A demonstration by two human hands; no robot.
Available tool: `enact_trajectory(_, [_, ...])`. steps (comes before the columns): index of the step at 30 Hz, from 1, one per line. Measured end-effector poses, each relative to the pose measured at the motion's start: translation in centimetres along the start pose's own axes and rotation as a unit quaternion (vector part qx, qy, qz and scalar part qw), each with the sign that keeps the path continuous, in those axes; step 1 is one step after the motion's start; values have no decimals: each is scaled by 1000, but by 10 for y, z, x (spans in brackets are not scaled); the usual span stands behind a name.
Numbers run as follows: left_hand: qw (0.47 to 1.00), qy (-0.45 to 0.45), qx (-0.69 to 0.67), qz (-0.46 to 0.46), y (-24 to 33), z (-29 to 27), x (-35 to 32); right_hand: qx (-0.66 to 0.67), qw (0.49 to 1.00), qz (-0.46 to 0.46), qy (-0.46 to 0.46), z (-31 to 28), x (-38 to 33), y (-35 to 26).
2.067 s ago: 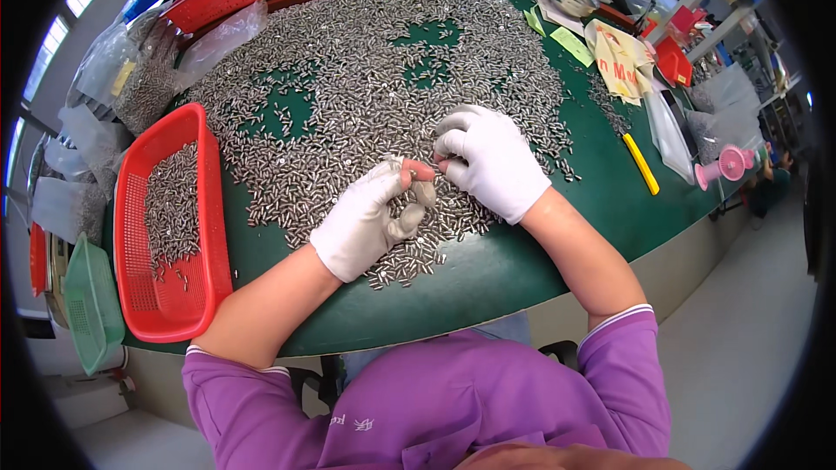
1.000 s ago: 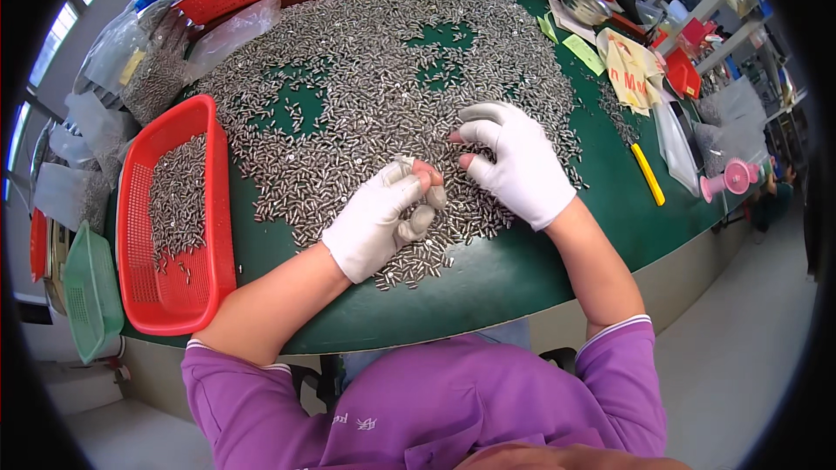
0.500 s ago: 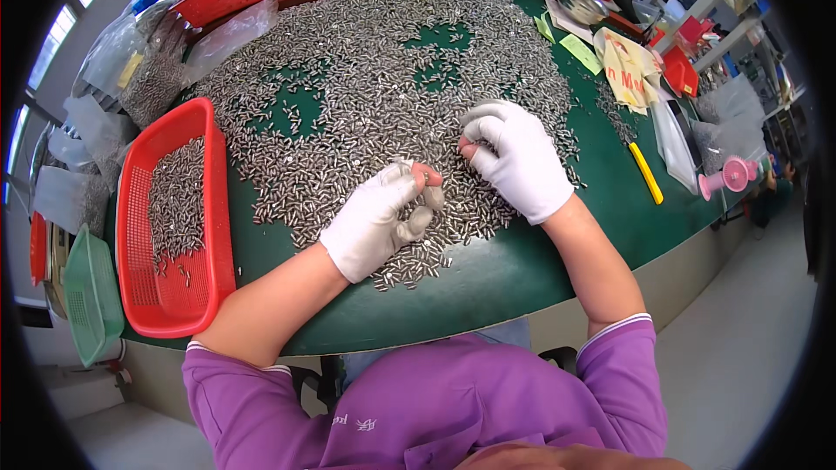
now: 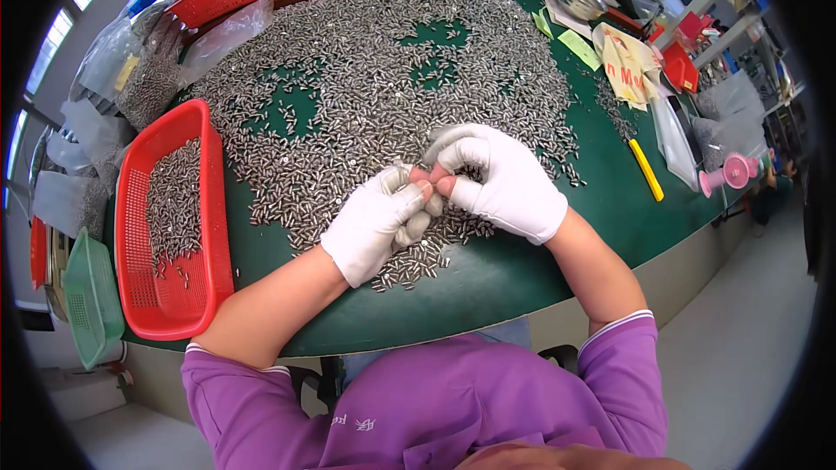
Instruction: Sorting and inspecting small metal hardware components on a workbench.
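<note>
A broad layer of small silvery metal pins (image 4: 348, 78) covers much of the green tabletop. Just above its near part, my two hands meet at the fingertips in white gloves with bare thumb and finger ends. My left hand (image 4: 374, 222) is closed, thumb pressed to the forefinger and the other fingers curled. My right hand (image 4: 505, 183) pinches from the other side, its thumb tip touching the left fingertips. Whatever lies between the fingers is too small and covered to make out.
Left of my forearm stands a red basket (image 4: 219, 235) partly filled with pins, with a pale green basket (image 4: 94, 296) beside it. To the right lie a yellow-handled tool (image 4: 646, 170), a printed bag (image 4: 623, 65) and a pink spool-like object (image 4: 736, 172). A wooden rail borders the table's far side.
My right hand has moved left and nearer, off the pins, until its fingertips meet those of my left hand. The left hand has stayed nearly in place.
</note>
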State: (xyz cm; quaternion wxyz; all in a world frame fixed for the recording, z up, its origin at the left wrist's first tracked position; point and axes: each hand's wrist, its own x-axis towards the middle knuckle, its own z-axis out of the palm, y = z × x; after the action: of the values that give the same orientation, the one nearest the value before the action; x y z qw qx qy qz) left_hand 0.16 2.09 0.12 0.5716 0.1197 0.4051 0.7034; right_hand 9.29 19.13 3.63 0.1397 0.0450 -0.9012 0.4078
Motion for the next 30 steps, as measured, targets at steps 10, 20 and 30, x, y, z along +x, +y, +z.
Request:
enact_trajectory(10, [1000,-4,10,-14,-1,-2,1,7,999,8,-37,2,1,5])
enact_trajectory(20, [1000,15,3,-4,0,1,0,-29,997,-7,68,15,2,2])
enact_trajectory(30, [1000,17,16,6,-1,0,0,-114,977,132,120,-7,3,25])
